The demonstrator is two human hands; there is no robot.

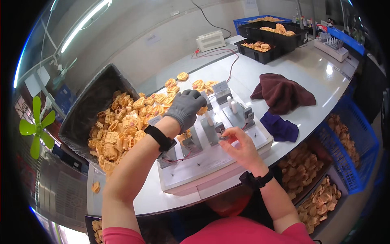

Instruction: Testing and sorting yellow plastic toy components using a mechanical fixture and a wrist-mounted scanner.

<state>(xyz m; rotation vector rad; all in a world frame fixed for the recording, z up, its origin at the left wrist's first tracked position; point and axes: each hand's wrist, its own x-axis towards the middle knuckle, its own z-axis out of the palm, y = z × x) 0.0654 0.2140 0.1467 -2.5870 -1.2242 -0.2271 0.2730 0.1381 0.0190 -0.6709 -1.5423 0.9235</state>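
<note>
My left hand (186, 107), in a grey glove, curls over the white bench fixture (195, 171), its fingers closed on a yellow plastic part (202, 110). Below that part stands a grey block (210, 132) with a white peg on top. At this block's right side my bare right hand (243, 148) pinches a small grey metal piece (223, 138) between thumb and fingers. Whether that piece is fixed to the block, I cannot tell. Another grey block (191, 144) sits under my left wrist, partly hidden, with a yellow part in it.
A heap of yellow parts (122, 126) spills from a tipped black-lined bin (89, 103) at the left. Brown (282, 93) and purple (279, 127) cloths lie right of the fixture. Behind are a white power box (210, 41) and black trays (260, 30); a blue crate (365, 158) stands lower right.
</note>
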